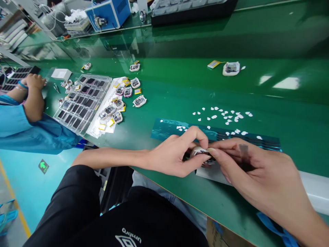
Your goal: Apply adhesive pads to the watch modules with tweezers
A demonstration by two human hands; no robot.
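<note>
Tray: clear plastic compartment tray [82,101] at the left of the green bench [180,85], its pockets filled with dark rectangular screens in rows.
Loose units: small white-cased watch modules [120,99] heaped just beside the tray on a printed paper sheet [102,118], yellow tabs among them.
Held piece: small rounded white watch module [199,151], near the bench's front edge, over a pale sheet [212,175] and mostly hidden by fingers.
Left hand: left hand [172,155] pinched narrowly on the module, thumb below and forefinger arched over the top.
Right hand: right hand [253,171] closed from the other side, fingertips pressed to the same module (exact contact point hidden); a small grey square stuck on one finger.
Strip: glossy blue-black liner strip [218,134] lying flat just behind the hands.
Scraps: small white rounded peel-offs [226,116] scattered on and beyond the strip.
Far unit: white-cased module with yellow battery [230,68], well apart at the rear.
Neighbour: another person's hand [34,82] in a blue sleeve, resting at the far left by a dark tray [17,76].
</note>
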